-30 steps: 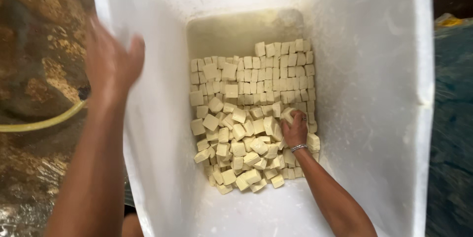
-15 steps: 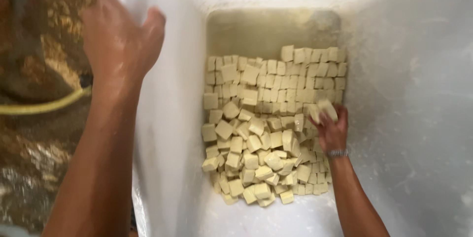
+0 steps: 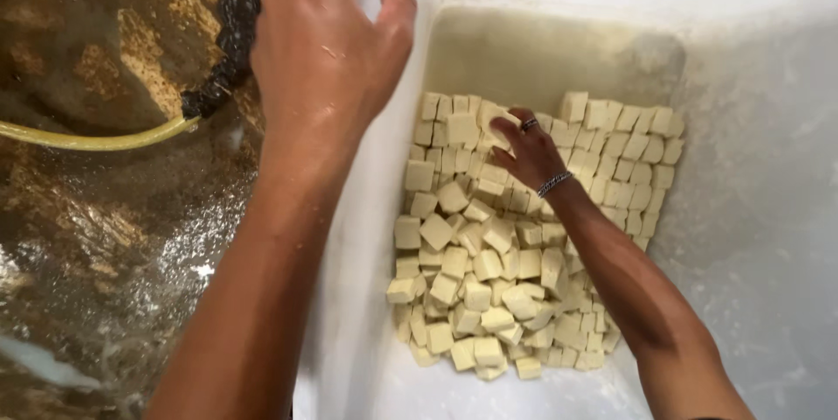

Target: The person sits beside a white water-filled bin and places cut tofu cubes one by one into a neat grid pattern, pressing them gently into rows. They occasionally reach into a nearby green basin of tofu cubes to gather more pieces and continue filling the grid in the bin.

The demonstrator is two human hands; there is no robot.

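Hands at a deep white tub of pale cubes

From the head view, the right hand point(image 3: 528, 151) reaches down into the white tub point(image 3: 768, 210), fingers closed around one pale cube point(image 3: 497, 120) atop the heap of cubes point(image 3: 489, 280). The left hand point(image 3: 319, 44) rests spread on the tub's left rim, holding nothing, above a yellow hose point(image 3: 96, 139).

No pkgs, labels, signs, screens.

I have just one view, from the camera on the head, looking steeply down into a deep white tub point(image 3: 768, 210). It sits close above the left hand point(image 3: 319, 62) at the tub's rim, while the tub's bottom lies farther below, with wet floor point(image 3: 105, 237) at left.
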